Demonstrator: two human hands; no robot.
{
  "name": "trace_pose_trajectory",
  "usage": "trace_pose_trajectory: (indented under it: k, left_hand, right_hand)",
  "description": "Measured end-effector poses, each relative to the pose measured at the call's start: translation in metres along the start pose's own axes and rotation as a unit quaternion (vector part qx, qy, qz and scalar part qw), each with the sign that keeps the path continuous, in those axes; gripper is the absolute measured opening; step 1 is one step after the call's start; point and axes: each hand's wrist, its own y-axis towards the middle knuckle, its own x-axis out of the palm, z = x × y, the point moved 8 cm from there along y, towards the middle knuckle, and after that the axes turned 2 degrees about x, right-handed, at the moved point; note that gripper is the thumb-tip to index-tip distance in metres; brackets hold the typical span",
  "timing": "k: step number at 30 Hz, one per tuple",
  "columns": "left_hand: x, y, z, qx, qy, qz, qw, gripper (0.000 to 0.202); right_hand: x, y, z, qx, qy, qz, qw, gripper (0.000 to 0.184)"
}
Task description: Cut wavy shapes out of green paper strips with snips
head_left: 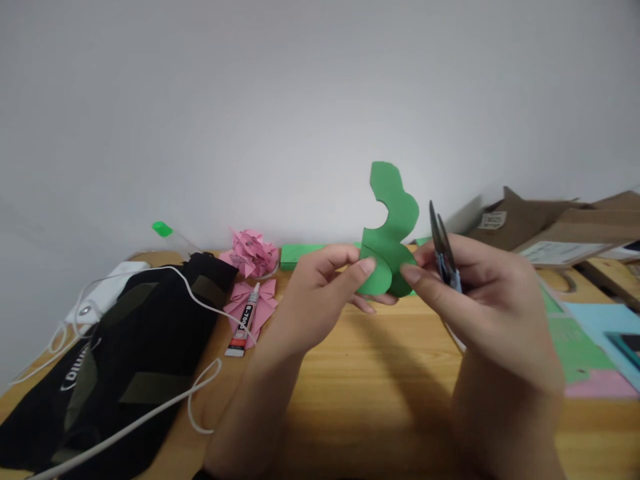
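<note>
Between my hands, above the table, is a cut piece of green paper (395, 207) with a wavy outline and a round notch on its left side. My left hand (325, 287) pinches its lower left part, where a rounded flap overlaps the rest. At the lower right edge, the thumb and fingertips of my right hand (480, 293) grip the same paper. Tucked in that right hand is a pair of scissors (441, 240), blades pointing up and nearly together; the handles are mostly hidden by the fingers.
Left of my hands lie a glue tube (245, 323) on folded pink paper (267, 293), a pink paper flower (253, 253), a black bag (145, 347) and a white cable (145, 413). Cardboard (565, 223) and coloured sheets (580, 347) are on the right. A wall (250, 120) stands behind.
</note>
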Motion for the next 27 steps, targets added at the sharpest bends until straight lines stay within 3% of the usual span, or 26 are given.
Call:
trace_pose_trajectory:
  k: [6,11,17,19,23,27]
  left_hand:
    - [0.0,-0.001,-0.001,0.035,-0.056,0.052,0.996,0.019]
    - [-0.002,-0.002,0.003,0.054,-0.044,0.069,0.995,0.018]
    - [-0.008,-0.006,0.006,0.056,0.01,0.11,0.992,0.019]
    - [-0.011,-0.007,0.008,0.065,0.027,0.124,0.99,0.019]
    - [-0.014,-0.009,0.014,0.086,0.048,0.14,0.985,0.022]
    - [-0.013,-0.008,0.016,0.082,0.031,0.129,0.988,0.021]
  right_hand:
    - [-0.002,-0.004,-0.005,-0.013,0.013,0.059,0.998,0.023]
    - [0.001,-0.002,-0.001,0.016,0.037,0.049,0.998,0.025]
    - [-0.009,-0.007,0.005,0.061,0.117,0.064,0.989,0.006]
    - [-0.009,-0.01,0.002,0.072,0.138,0.041,0.987,0.013]
    - [0.008,-0.013,-0.007,0.108,0.114,-0.106,0.982,0.031]
    - [0.01,-0.013,-0.009,0.102,0.057,-0.156,0.981,0.029]
